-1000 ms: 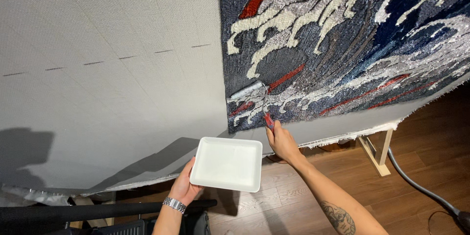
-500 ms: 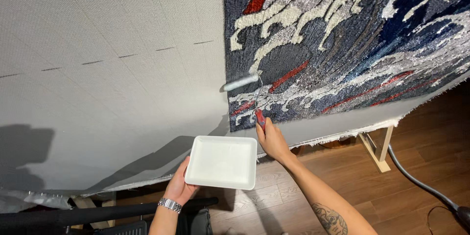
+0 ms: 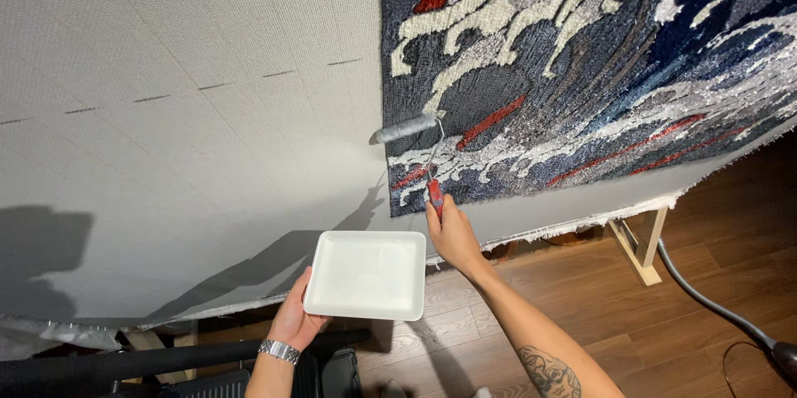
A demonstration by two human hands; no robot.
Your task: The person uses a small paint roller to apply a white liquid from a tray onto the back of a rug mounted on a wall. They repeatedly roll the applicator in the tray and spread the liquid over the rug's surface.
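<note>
One roller [image 3: 404, 127], one white tray [image 3: 366, 274], seemingly one rug [image 3: 581, 66].

A big sheet of grey cloth [image 3: 183, 116] is stretched upright ahead of the hands, shadows falling across its lower left. Below and to the right lies a brown wooden floor [image 3: 664, 332] — a pale wooden frame leg [image 3: 638, 244] stands on it, and a dark hose [image 3: 714, 307] trails past.
</note>
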